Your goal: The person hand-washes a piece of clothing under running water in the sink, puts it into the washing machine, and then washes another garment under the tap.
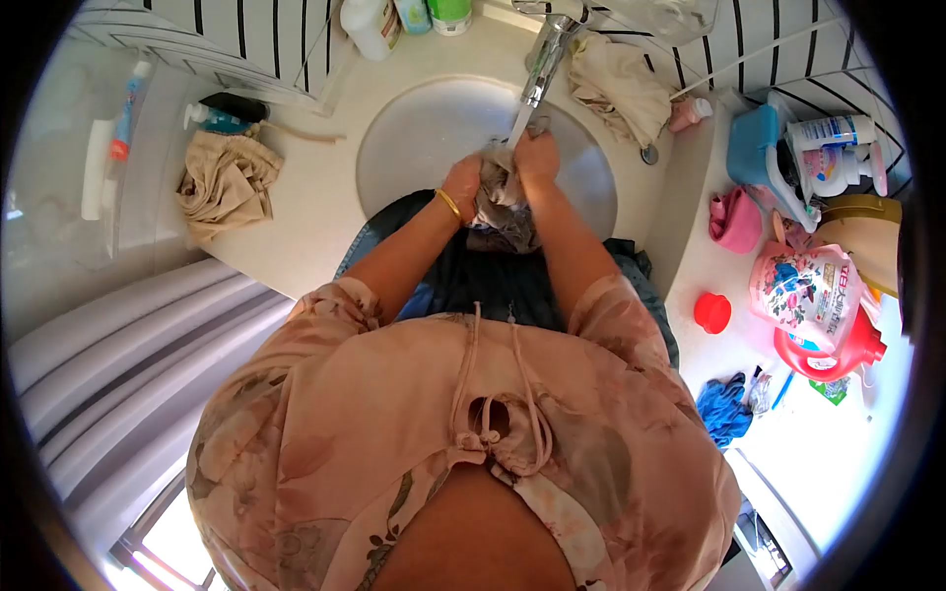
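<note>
Over the white sink (394, 128), both my hands hold a wet, greyish-brown cloth (505, 202). My left hand (461, 187), with a gold bangle at the wrist, is closed on the cloth's left side. Higher up, my right hand (537, 158) grips its upper right part just beside the tap's stream. Water runs from the chrome faucet (548, 59) onto the cloth between my hands. The cloth's lower end hangs at the sink's near edge, against dark fabric (453, 271). Some of my fingertips are hidden by the cloth.
Beige cloth bundles lie on the counter, one at left (229, 182) and another right of the faucet (621, 89). Bottles (371, 28) stand behind the sink. On the right ledge are a blue basket (757, 143), a red cap (712, 312) and a detergent pouch (803, 291).
</note>
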The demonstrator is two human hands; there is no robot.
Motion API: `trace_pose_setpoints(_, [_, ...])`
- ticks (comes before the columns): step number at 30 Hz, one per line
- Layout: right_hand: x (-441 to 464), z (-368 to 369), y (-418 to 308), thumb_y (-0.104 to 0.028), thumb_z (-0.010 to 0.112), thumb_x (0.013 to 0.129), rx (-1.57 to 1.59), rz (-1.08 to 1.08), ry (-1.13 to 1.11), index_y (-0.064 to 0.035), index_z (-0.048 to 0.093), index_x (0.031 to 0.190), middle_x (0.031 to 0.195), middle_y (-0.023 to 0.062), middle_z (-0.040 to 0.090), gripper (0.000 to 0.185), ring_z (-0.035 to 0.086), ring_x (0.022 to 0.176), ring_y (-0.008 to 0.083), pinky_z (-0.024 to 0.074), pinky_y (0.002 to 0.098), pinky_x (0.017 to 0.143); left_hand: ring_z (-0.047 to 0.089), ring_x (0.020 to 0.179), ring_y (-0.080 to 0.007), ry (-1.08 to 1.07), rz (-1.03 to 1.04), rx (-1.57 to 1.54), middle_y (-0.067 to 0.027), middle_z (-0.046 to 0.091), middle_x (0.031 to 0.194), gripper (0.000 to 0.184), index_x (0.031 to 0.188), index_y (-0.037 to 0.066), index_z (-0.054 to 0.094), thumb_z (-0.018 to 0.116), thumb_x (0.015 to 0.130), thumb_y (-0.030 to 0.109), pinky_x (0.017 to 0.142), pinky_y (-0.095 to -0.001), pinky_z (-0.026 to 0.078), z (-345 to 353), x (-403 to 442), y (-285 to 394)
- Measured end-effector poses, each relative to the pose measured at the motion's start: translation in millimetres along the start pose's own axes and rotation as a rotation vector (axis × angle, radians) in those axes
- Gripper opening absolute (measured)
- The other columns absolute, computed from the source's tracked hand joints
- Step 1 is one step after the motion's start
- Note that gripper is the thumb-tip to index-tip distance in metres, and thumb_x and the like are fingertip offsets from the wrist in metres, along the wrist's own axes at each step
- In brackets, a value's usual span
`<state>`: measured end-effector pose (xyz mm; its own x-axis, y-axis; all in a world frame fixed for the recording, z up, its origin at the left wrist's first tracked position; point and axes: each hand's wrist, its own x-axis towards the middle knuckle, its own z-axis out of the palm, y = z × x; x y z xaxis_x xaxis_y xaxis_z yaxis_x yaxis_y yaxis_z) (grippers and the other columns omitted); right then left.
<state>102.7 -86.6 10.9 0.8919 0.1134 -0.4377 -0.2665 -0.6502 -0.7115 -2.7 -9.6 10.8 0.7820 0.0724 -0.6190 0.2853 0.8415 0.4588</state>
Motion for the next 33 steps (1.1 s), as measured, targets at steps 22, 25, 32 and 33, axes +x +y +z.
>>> trace_pose_setpoints(22, [11.2,-43.8,43.4,-0.041,0.053,0.08,0.911,0.29,-0.944,-0.0086,0.037,0.123,0.117,0.0105,0.047,0.056,0.049,0.103,0.0283,0.036,0.0521,0.09,0.058,0.091,-0.0212,-0.241,0.084,0.005,-0.0129,0.059,0.101,0.054,0.106,0.0,0.052,0.04,0.086,0.049,0.08,-0.034,0.048,25.0,-49.5,74.9])
trace_pose_setpoints(25, [-13.0,-52.0,32.2,-0.044,0.052,0.081,1.229,0.32,-0.966,-0.0082,0.039,0.122,0.119,0.01,0.047,0.057,0.046,0.109,0.0273,0.0357,0.0485,0.092,0.057,0.092,-0.0215,-0.289,-0.102,0.122,-0.0135,0.058,0.103,0.067,0.107,-0.003,0.051,0.038,0.083,0.058,0.083,-0.0331,0.046,18.2,-42.8,76.3])
trace_pose_setpoints(32, [-18.7,-36.6,2.6,-0.034,0.053,0.082,0.89,0.207,-0.778,-0.0058,0.05,0.109,0.104,0.0089,0.056,0.039,0.053,0.097,0.0215,0.0419,0.0359,0.085,0.056,0.095,-0.0218,0.07,0.126,0.734,-0.0127,0.058,0.103,0.054,0.107,-0.002,0.052,0.046,0.084,0.047,0.086,-0.0349,0.044,20.6,-27.0,61.6])
trace_pose_setpoints(33, [-16.0,-38.6,-1.1,-0.032,0.052,0.083,0.919,0.221,-0.685,-0.0053,0.052,0.106,0.1,0.0087,0.057,0.035,0.054,0.094,0.0213,0.043,0.0355,0.083,0.056,0.095,-0.0224,0.086,0.148,0.676,-0.0127,0.057,0.104,0.05,0.108,-0.001,0.052,0.047,0.085,0.043,0.086,-0.0355,0.044,20.0,-29.9,63.0])
